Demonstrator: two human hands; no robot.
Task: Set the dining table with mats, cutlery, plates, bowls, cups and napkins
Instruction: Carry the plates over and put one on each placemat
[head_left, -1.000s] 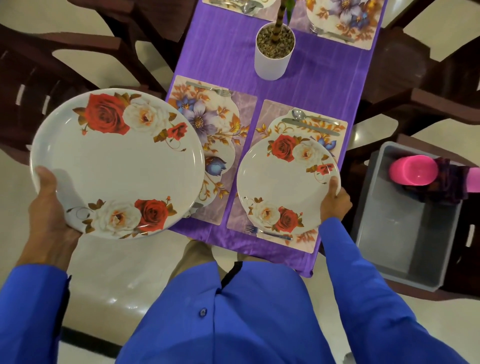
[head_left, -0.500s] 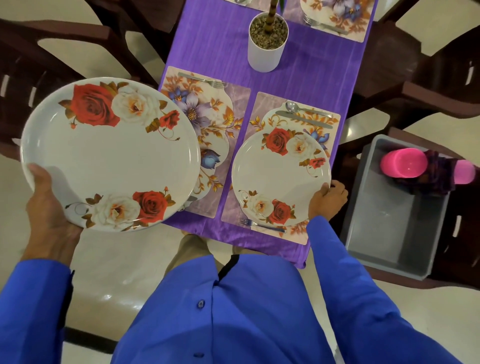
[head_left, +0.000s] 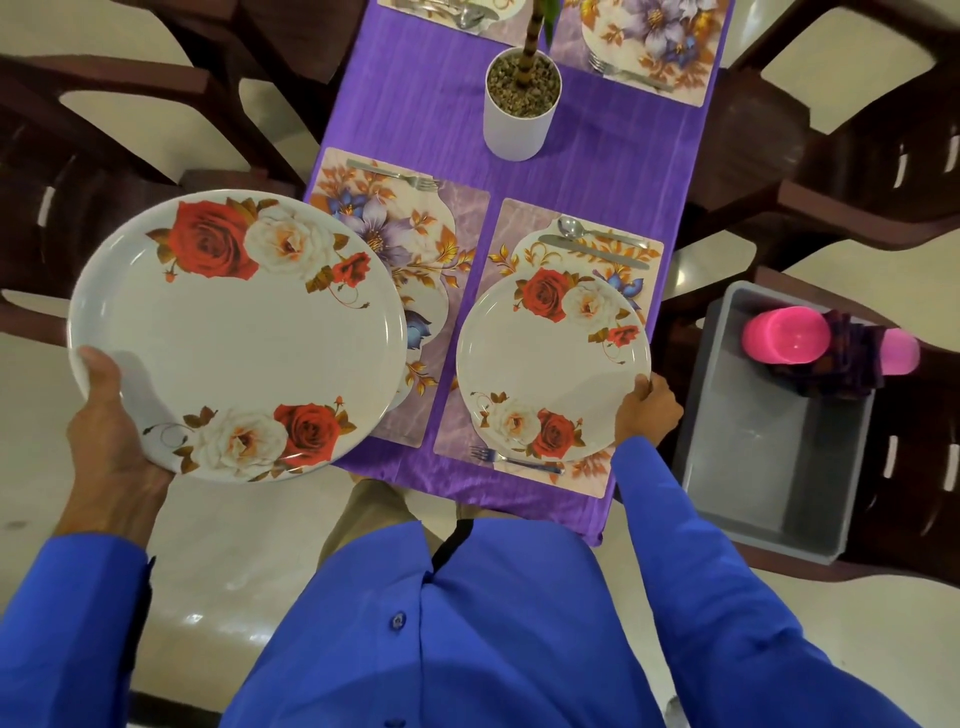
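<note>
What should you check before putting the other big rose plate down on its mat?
1. Left hand grips the held plate firmly: ok.
2. Left mat has a free middle for it: ok.
3. Fork lies at the mat's edge, out of the way: ok.
4. Right plate sits flat on its mat: cannot tell, right hand holds its rim.
5. Plant pot stands apart: ok.

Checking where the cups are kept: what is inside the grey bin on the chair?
The grey bin holds a pink cup and folded dark patterned cloth at its far end; a second pink cup shows past the cloth. What lies under them is covered.
</note>
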